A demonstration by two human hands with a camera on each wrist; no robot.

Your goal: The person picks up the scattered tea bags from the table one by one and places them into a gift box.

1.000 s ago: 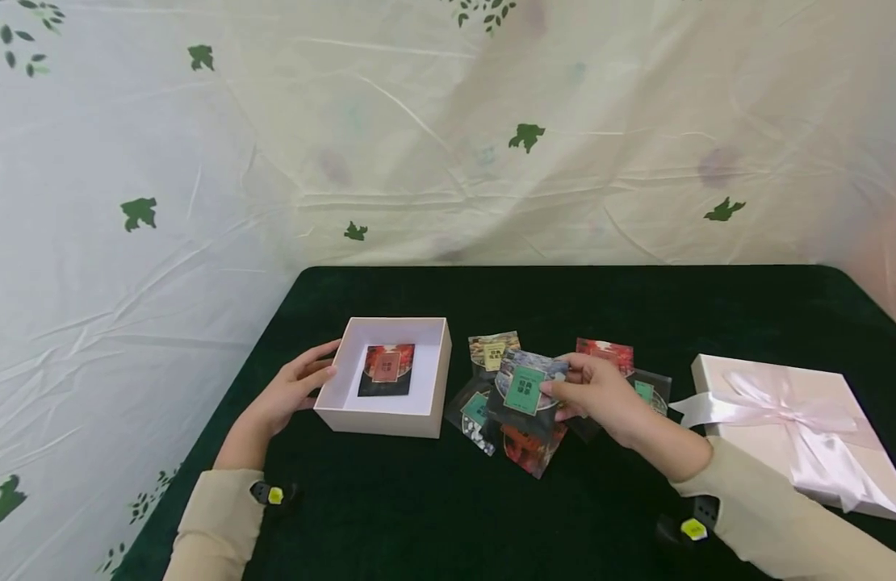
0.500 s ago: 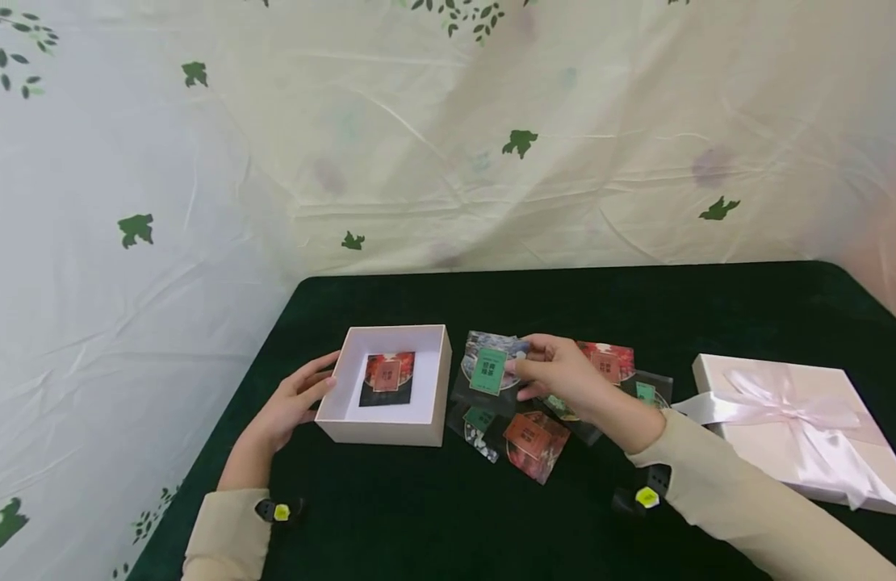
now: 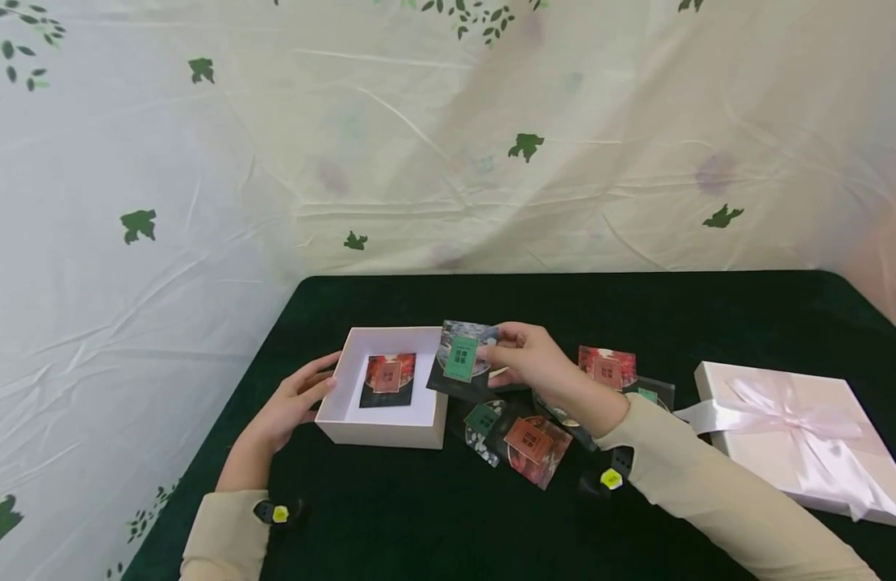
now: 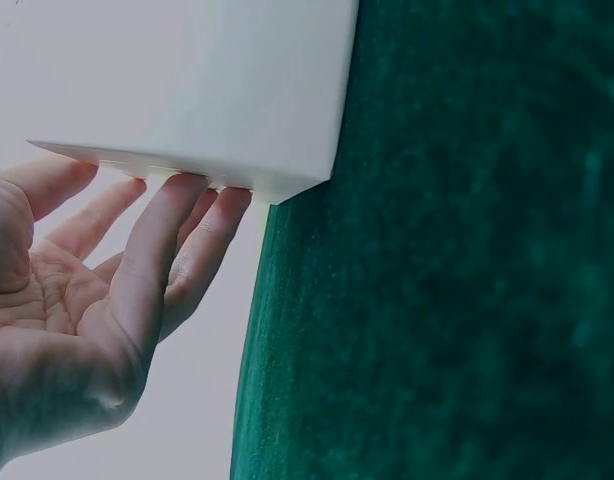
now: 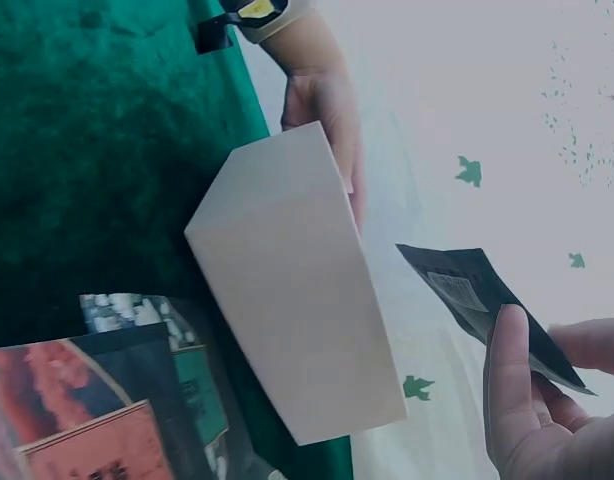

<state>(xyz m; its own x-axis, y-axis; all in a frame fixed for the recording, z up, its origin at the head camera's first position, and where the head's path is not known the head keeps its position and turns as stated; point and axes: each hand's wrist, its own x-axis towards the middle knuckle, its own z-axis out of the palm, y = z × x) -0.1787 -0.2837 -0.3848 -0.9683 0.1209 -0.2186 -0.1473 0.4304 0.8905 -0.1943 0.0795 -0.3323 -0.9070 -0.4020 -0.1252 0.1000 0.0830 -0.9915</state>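
My right hand (image 3: pixel 529 361) pinches a dark sachet with a green label (image 3: pixel 458 357) by its right edge. In the head view, the sachet overlaps the right rim of an open white box (image 3: pixel 400 433). From the right wrist view, the sachet (image 5: pixel 477 300) is tilted above the box, its back turned to the camera. A red-labelled sachet (image 3: pixel 387 379) lies flat inside the box. At the box's left wall, my left hand (image 3: pixel 291 399) touches with its fingertips; the left wrist view shows the fingers (image 4: pixel 147 250) extended against the outside of the wall (image 4: pixel 237 90).
Several more sachets lie overlapping right of the box, including an orange-labelled sachet (image 3: pixel 531 442) and a red sachet (image 3: pixel 608 369). At the far right is a pale pink lid (image 3: pixel 746 452) with a satin bow. A dark green cloth (image 3: pixel 419 524) covers the table.
My right hand has carried the green-labelled sachet leftward, from over the pile to the box's right rim. My left hand has stayed at the box's left wall.
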